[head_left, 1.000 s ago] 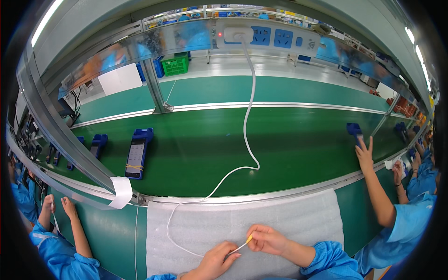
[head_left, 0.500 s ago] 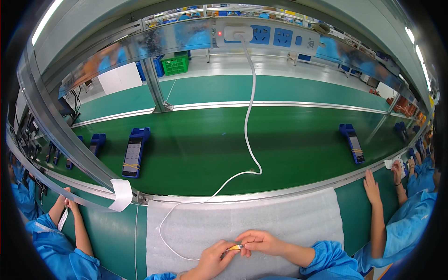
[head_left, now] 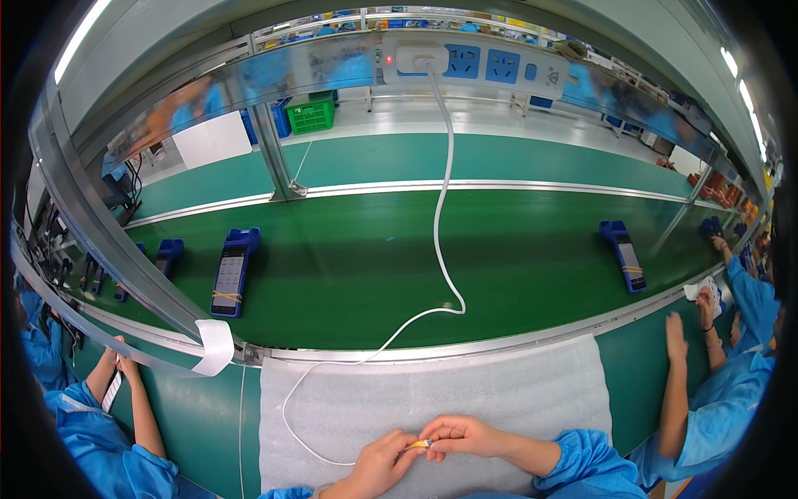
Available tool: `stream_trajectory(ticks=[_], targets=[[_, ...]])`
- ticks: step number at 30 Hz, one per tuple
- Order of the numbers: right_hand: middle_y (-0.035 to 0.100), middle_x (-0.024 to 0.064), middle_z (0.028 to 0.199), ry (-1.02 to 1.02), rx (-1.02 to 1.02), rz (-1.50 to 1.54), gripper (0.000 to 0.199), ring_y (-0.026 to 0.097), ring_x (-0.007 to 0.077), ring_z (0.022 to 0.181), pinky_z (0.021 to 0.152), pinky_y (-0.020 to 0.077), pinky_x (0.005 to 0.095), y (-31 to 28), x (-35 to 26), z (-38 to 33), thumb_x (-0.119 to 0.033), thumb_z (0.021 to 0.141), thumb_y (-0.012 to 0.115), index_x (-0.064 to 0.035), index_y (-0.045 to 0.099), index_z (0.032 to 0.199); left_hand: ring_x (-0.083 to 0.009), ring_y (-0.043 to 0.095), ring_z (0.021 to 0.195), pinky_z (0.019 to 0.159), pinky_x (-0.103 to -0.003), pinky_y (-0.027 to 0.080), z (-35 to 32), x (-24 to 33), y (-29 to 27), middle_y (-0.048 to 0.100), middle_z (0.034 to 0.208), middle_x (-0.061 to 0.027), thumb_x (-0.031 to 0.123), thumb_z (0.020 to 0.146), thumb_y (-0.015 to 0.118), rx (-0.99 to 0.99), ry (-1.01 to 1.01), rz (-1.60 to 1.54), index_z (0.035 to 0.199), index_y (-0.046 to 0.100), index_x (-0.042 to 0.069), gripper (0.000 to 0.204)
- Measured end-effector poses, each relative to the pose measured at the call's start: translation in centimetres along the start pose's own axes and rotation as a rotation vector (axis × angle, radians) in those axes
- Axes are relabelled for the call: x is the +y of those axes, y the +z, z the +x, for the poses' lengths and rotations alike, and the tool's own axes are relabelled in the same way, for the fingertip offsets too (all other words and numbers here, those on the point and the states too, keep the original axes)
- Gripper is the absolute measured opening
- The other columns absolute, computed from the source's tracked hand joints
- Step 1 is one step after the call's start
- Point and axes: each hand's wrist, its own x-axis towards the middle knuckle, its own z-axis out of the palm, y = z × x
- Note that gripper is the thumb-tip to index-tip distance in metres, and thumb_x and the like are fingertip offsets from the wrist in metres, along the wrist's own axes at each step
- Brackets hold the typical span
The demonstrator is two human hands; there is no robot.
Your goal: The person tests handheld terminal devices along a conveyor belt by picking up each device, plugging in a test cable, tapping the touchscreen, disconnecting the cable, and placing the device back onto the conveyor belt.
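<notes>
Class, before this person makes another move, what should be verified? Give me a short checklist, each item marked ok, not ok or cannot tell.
1. Left hand on the yellow connector: ok, fingers closed on it.
2. Right hand at the connector's tip: ok, fingertips meet there.
3. Tip clean and undamaged: cannot tell, too small and partly covered.
4. White charger seated in the power strip: ok, it appears plugged in, and a red light shows beside it.
5. Green belt free of the white cable: not ok, the cable crosses over it.
6. Pale mat beneath both hands: ok.
</notes>
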Motion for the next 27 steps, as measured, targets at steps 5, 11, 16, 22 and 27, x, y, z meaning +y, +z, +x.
stream_trajectory(ticks=[5, 11, 16, 22, 27], targets=[[0.059, 0.0103, 0.097, 0.002, 0.018, 0.010, 0.023, 0.057, 0.0120, 0.080, 0.071, 0.0464, 0.0241, 0.20, -0.16, -0.04, -0.004, 0.088, 0.048, 0.0001, 0.047, 0.110, -0.0269, 0.054, 0.063, 0.056, -0.032, 0.043, -0.05, 0.06, -0.05, 0.052, 0.072, -0.0122, 0.011, 0.080, 0.058, -0.023, -0.008, 0.011, 0.086, 0.058, 0.005, 0.009], [0.058, 0.0097, 0.097, 0.001, 0.048, 0.017, 0.021, 0.057, 0.0118, 0.080, 0.072, 0.0464, 0.0241, 0.26, -0.08, -0.04, -0.005, 0.088, 0.048, 0.0008, 0.048, 0.108, -0.0265, 0.053, 0.061, 0.055, -0.032, 0.042, -0.08, 0.12, -0.17, 0.051, 0.071, -0.0119, 0.011, 0.080, 0.058, -0.058, -0.039, -0.006, 0.083, 0.057, 0.005, 0.007], [0.058, 0.0097, 0.097, -0.005, 0.054, 0.030, 0.021, 0.057, 0.0119, 0.080, 0.073, 0.0466, 0.0246, 0.22, 0.07, -0.03, -0.005, 0.088, 0.048, 0.0010, 0.049, 0.108, -0.0256, 0.052, 0.059, 0.053, -0.032, 0.041, -0.09, 0.15, -0.19, 0.051, 0.069, -0.0116, 0.011, 0.079, 0.059, -0.056, -0.043, -0.013, 0.081, 0.057, 0.004, 0.008], [0.057, 0.0067, 0.095, -0.025, 0.059, 0.050, 0.021, 0.056, 0.0107, 0.080, 0.075, 0.0465, 0.0242, 0.28, 0.13, -0.07, -0.011, 0.089, 0.049, -0.0008, 0.049, 0.107, -0.0264, 0.054, 0.062, 0.056, -0.032, 0.043, -0.13, 0.11, -0.27, 0.054, 0.073, -0.0121, 0.014, 0.080, 0.059, -0.088, -0.050, -0.002, 0.087, 0.058, 0.004, 0.012], [0.057, 0.0077, 0.096, -0.033, 0.077, 0.022, 0.020, 0.056, 0.0114, 0.082, 0.075, 0.0469, 0.0251, 0.28, 0.06, -0.09, -0.010, 0.089, 0.049, -0.0008, 0.049, 0.107, -0.0294, 0.057, 0.074, 0.064, -0.033, 0.046, -0.03, 0.30, -0.35, 0.057, 0.083, -0.0144, 0.013, 0.081, 0.058, -0.114, -0.097, -0.015, 0.097, 0.057, 0.004, 0.018]])
